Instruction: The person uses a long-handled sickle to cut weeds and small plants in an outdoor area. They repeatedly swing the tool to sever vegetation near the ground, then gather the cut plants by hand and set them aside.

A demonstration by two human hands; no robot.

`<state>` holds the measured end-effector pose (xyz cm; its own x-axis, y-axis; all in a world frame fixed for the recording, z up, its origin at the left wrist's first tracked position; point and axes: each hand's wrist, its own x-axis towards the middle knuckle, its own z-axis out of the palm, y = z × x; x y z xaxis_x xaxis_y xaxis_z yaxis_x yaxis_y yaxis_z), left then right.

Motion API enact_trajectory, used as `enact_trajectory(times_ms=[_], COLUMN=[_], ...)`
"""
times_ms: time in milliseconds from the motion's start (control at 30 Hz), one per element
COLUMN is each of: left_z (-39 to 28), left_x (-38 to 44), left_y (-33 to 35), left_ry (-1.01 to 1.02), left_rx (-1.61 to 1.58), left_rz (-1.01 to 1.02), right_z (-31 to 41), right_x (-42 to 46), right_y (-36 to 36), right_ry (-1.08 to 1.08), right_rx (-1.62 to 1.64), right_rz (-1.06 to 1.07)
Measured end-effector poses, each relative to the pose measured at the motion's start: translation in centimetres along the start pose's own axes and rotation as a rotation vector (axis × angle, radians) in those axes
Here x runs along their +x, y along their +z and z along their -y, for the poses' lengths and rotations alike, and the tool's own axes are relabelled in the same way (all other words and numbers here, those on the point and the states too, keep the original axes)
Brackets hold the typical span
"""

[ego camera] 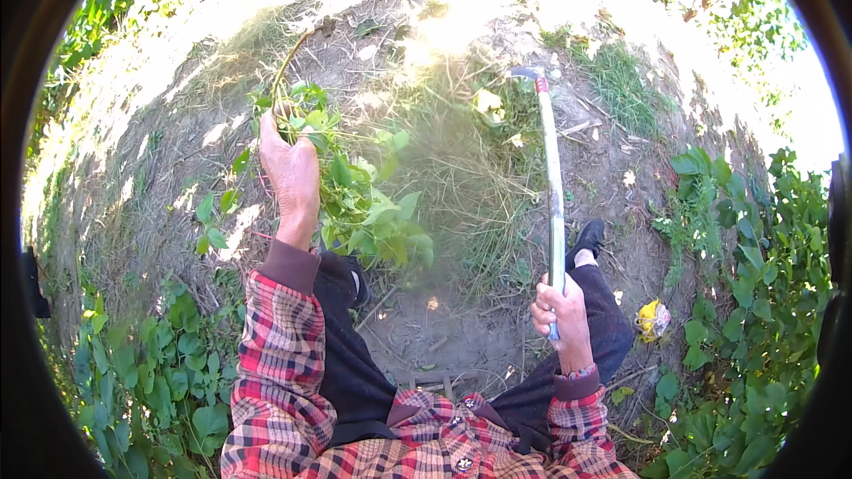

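My left hand (pixel 291 159) grips an uprooted-looking leafy green plant (pixel 363 199) by its stem. A bare brown stem or root (pixel 291 60) sticks up past the fingers and bends at its tip. Leaves hang to the right of the hand and look partly blurred. In my right hand (pixel 562 316) is the lower end of a long, pale, worn handle (pixel 552 173). It belongs to a sickle or small hoe, whose dark metal blade (pixel 526 72) points left beyond a red collar (pixel 541 84). The blade is over the ground, and I cannot tell whether it touches.
Cut or pulled grass (pixel 459 193) lies between my hands on dry soil. Leafy plants (pixel 765 319) border the right side, more (pixel 153 352) the lower left. A crumpled yellow and white object (pixel 652 320) rests near my right leg. My dark shoe (pixel 587 243) stands beside the handle.
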<state>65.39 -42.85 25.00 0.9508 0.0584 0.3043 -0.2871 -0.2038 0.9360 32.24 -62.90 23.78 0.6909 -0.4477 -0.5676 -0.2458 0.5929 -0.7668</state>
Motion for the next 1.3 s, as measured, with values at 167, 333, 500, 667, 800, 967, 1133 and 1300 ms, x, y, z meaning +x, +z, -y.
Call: enact_trajectory(times_ms=[167, 333, 500, 667, 800, 967, 1133, 1300], left_z=[-0.3, 0.4, 1.1, 3.6, 4.5, 5.9, 4.9, 4.8], left_x=[-0.5, -0.2, -0.2, -0.6, 0.1, 0.1, -0.4, -0.9], left_y=[0.7, 0.8, 1.6, 2.0, 1.8, 1.9, 1.4, 2.4], left_ry=[-0.021, 0.007, -0.044, 0.050, 0.185, 0.196, 0.358, 0.311], left_rx=[-0.005, 0.012, -0.036, -0.028, 0.044, 0.151, 0.202, 0.110], left_rz=[0.082, 0.256, 0.448, 0.494, 0.565, 0.520, 0.582, 0.642], right_z=[-4.9, -10.1, -10.0, -6.5, -2.8, -1.9, -3.8, -8.2], right_x=[-2.1, -8.4, -11.9, -12.2, -13.2, -15.9, -20.1, -22.8], right_y=[-2.7, -4.2, -3.8, -3.0, -3.8, -7.7, -10.1, -12.6], right_ry=[-0.004, 0.342, 0.294, -0.007, -0.218, -0.413, -0.349, -0.225], right_rx=[-0.462, -0.363, -0.225, -0.406, -0.466, -0.336, -0.353, -0.320], right_rz=[-0.208, -0.125, -0.118, -0.295, -0.492, -0.620, -0.760, -0.801])
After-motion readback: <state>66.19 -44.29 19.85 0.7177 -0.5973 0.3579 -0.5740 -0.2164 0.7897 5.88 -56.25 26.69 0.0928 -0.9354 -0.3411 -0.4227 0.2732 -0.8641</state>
